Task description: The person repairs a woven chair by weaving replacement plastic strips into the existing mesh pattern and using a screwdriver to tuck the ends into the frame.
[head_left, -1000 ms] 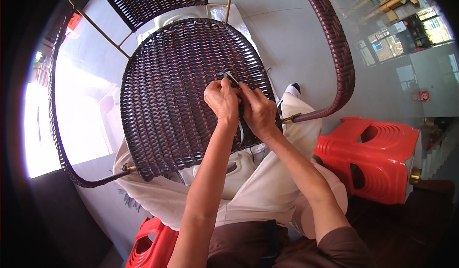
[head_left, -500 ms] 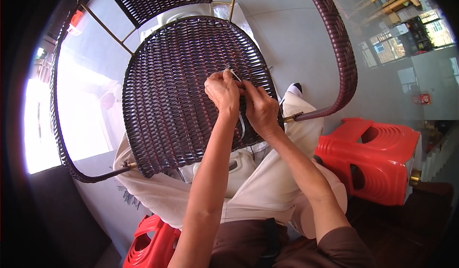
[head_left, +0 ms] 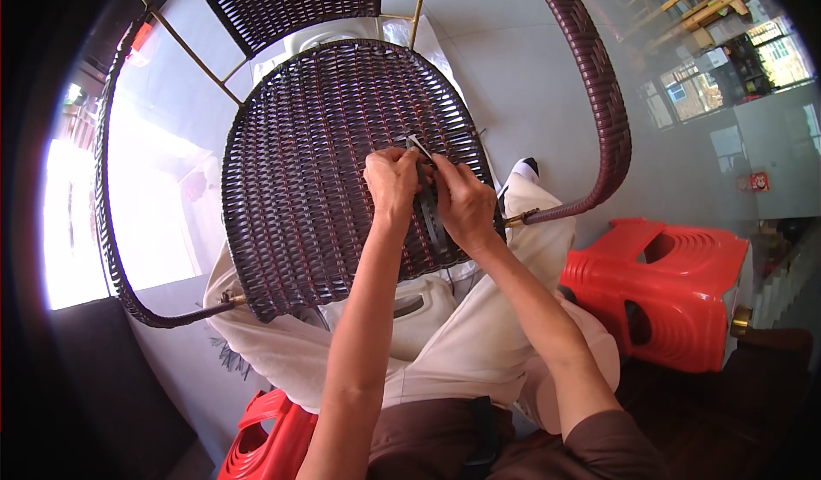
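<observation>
A dark brown woven rattan chair seat lies before me, its rounded edge pointing away. Over its right half, my left hand is closed, thumb and fingers pinching a dark flat weaving strip whose loose end hangs down between my wrists. Close beside it, my right hand is closed around a thin, pale, flat tool. The tool's tip slants up to the left against the weave, just beyond my left fingertips. My fingers hide where strip and tool meet.
Woven armrests, left and right, curve out around the seat. The woven backrest is beyond it on brass-coloured rods. A red plastic stool lies to the right; another red stool is at lower left. My legs are under the seat.
Both hands have shifted slightly toward me. The dark strip now hangs broader and more visibly between my wrists. The pale tool stays at my fingertips, and the view has tilted a little.
</observation>
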The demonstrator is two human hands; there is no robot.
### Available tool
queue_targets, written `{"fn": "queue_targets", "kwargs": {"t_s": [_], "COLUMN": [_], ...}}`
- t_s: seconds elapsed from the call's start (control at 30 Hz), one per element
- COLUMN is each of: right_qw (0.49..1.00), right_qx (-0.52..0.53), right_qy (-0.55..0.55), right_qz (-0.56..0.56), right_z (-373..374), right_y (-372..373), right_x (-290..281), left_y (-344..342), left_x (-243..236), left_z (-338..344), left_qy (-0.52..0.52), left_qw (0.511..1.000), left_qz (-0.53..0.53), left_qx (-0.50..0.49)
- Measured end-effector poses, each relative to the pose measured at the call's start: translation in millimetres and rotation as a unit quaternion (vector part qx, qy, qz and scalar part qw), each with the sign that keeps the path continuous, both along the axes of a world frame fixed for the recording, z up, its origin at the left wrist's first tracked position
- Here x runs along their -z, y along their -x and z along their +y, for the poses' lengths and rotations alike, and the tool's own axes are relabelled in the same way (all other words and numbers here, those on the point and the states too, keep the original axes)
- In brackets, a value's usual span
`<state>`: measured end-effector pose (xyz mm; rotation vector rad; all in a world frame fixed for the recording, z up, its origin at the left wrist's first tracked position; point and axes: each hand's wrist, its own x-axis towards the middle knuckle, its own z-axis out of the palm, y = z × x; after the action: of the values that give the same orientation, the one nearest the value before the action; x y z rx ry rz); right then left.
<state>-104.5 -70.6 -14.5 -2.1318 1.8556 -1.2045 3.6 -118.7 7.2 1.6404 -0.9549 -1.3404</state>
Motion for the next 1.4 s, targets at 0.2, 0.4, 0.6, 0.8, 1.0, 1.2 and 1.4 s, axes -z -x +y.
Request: {"fn": "queue_targets", "kwargs": {"t_s": [0.2,0.4,0.6,0.8,1.0,1.2,1.4], "right_qw": [0.997,0.986,0.983,0.957,0.974,0.99,0.999], "right_qx": [-0.013,-0.003,-0.054,-0.047,-0.055,-0.027,-0.016], "right_qy": [-0.073,-0.153,-0.147,-0.247,-0.19,-0.125,-0.039], "right_qz": [0.023,0.063,0.092,0.145,0.108,0.062,-0.007], "right_z": [3,-15,-29,-36,-30,-13,-10], "right_y": [9,20,16,13,15,6,8], "right_x": [-24,-46,-51,-67,-48,-20,-5], "left_y": [12,8,5,5,6,4,4], "left_x": [9,3,2,4,6,6,0], "left_z": [3,2,1,2,1,4,6], "left_qy": [-0.029,-0.046,-0.046,-0.039,-0.042,-0.02,-0.024], "left_qw": [0.997,0.996,0.994,0.994,0.994,0.994,0.994], "left_qz": [0.052,0.066,0.084,0.091,0.087,0.094,0.104], "left_qx": [-0.054,-0.04,-0.043,-0.048,-0.045,-0.045,-0.031]}}
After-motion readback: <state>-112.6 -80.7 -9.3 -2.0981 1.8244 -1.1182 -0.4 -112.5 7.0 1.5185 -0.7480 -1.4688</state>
